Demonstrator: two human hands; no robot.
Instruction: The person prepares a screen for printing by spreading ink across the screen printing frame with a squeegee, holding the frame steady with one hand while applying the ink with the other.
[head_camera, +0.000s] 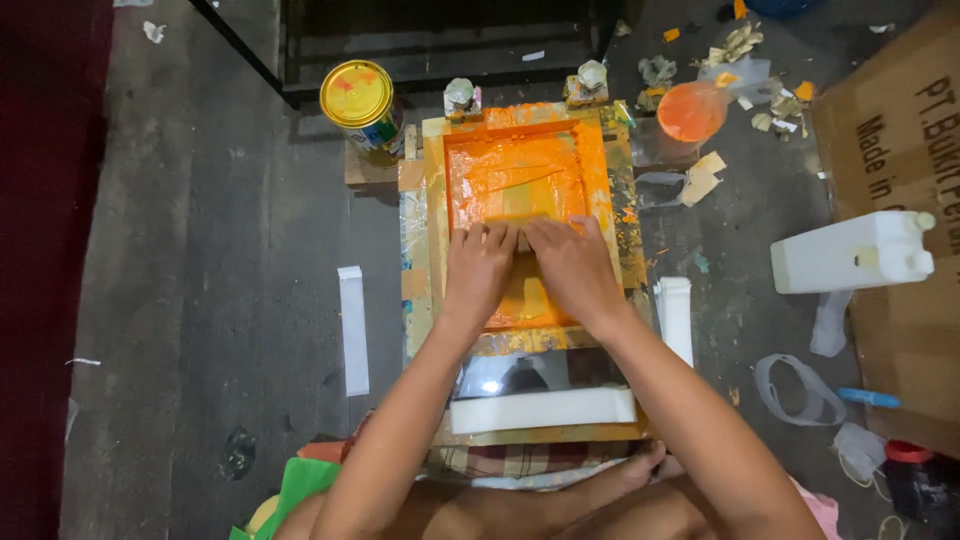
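Centre of the frame, my left hand (479, 262) and right hand (570, 262) sit side by side, palms down, fingers curled together over a squeegee bar I can barely see beneath them. Both press it onto the orange-inked mesh of the wooden printing screen (432, 200), which lies flat on the grey floor and fills the middle of the view. Thick orange ink (515, 175) pools just above my fingertips. Upper left of the screen stands a yellow-lidded tin (358, 95), touching the frame's corner block. Upper right lies an orange-smeared plastic bag (692, 110). Far right rests a white plastic jerrycan (850, 252) against cardboard. Bottom centre, a white strip (540, 408) crosses the frame's lower end.
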